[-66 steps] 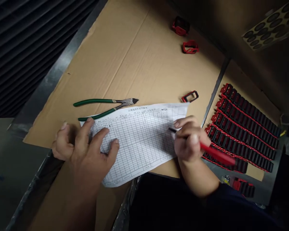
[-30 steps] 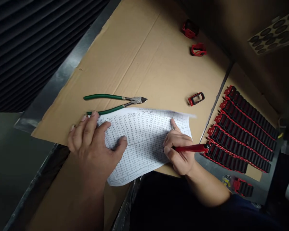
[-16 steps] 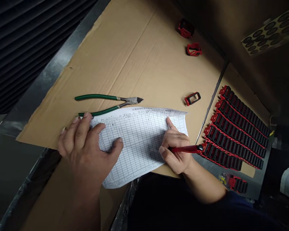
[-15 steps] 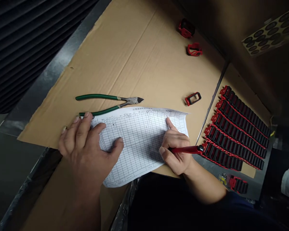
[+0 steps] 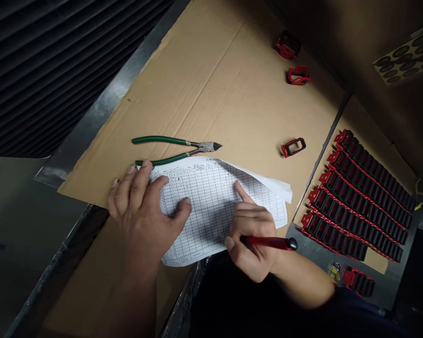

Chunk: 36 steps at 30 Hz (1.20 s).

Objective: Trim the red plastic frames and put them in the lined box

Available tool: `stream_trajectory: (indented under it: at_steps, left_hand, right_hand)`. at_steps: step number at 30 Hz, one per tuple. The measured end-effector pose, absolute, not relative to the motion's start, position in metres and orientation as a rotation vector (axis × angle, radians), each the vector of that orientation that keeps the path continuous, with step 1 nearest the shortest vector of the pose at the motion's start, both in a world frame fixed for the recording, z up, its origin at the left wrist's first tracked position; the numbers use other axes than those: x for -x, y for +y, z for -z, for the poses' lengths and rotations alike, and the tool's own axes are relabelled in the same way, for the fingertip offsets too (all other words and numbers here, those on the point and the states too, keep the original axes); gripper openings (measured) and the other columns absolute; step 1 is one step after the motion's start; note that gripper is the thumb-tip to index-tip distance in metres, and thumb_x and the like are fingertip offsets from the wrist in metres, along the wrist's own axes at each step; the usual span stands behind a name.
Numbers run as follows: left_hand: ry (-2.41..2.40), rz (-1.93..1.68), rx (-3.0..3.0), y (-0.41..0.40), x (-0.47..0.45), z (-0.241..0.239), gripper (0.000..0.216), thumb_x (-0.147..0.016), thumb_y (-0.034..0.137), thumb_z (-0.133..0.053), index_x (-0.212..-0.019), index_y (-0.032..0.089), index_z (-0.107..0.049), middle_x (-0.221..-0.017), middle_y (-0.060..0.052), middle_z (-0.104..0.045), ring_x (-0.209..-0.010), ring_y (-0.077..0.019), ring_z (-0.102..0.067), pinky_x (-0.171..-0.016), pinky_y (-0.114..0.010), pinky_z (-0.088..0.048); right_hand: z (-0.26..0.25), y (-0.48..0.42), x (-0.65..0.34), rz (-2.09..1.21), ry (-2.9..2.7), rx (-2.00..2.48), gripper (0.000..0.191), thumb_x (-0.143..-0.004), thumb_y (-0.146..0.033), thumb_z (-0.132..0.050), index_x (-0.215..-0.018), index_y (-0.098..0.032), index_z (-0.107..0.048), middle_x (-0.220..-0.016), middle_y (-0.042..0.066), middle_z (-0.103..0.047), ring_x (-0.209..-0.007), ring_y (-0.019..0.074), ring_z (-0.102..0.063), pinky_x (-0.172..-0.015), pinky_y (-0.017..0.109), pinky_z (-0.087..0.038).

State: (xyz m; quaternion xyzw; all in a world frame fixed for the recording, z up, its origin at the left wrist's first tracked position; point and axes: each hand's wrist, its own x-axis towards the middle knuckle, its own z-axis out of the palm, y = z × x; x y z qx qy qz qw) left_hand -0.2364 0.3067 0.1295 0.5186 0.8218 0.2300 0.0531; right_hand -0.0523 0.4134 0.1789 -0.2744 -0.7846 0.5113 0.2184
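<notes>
Paper (image 5: 207,202) lay on cardboard (image 5: 211,108), just below the pliers (image 5: 207,146). The left hand (image 5: 144,216) rested partly on it, fingers spread, presumably to stop it sliding. The right hand (image 5: 255,232) pinched a red pen (image 5: 273,242), the index finger stretched ahead, perhaps for steadiness; the pen's tip was hidden. The paper was white, printed with a fine grid, its upper right edge curled over.

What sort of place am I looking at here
It looks like a factory workstation, probably for assembly or trimming: matching red-and-black parts stand in rows, green-handled cutters lie on cardboard, and a printed grid sheet is there too.
</notes>
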Motion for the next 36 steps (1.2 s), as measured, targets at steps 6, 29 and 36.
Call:
stream_trajectory:
  at_steps: [6, 29, 36]
  left_hand:
    - [2.496, -0.702, -1.542, 0.306, 0.236, -0.13, 0.051, -0.079, 0.033, -0.075, -0.127, 0.03, -0.057, -0.158, -0.009, -0.047, -0.145, -0.0423, -0.042, -0.12, -0.067, -0.026]
    - [2.57, -0.709, -1.46, 0.306, 0.233, -0.127, 0.04, -0.083, 0.044, -0.067, -0.117, 0.022, -0.065, -0.154, -0.009, -0.053, -0.142, -0.0407, -0.046, -0.122, -0.059, -0.029]
    - [2.538, -0.631, -1.517, 0.306, 0.234, -0.13, 0.041, -0.085, 0.039, -0.069, -0.123, 0.026, -0.065, -0.161, -0.008, -0.044, -0.144, -0.0413, -0.044, -0.121, -0.063, -0.028]
  right_hand:
    - [-0.175, 0.412, 0.062, -1.482, -2.152, 0.725, 0.024, -0.071, -0.016, -0.054, -0.057, -0.025, -0.036, -0.049, -0.009, -0.044, -0.046, 0.0122, -0.045, -0.125, 0.056, -0.029]
    - [-0.177, 0.376, 0.1, -1.557, -2.075, 0.536, 0.018, -0.066, -0.024, -0.05, -0.058, -0.024, -0.034, -0.047, -0.01, -0.036, -0.046, 0.011, -0.041, -0.123, 0.057, -0.031]
    - [-0.166, 0.42, 0.07, -1.555, -1.946, 0.755, 0.027, -0.083, -0.019, -0.053, -0.056, -0.024, -0.052, -0.053, -0.007, -0.052, -0.053, 0.0125, -0.054, -0.124, 0.053, -0.029]
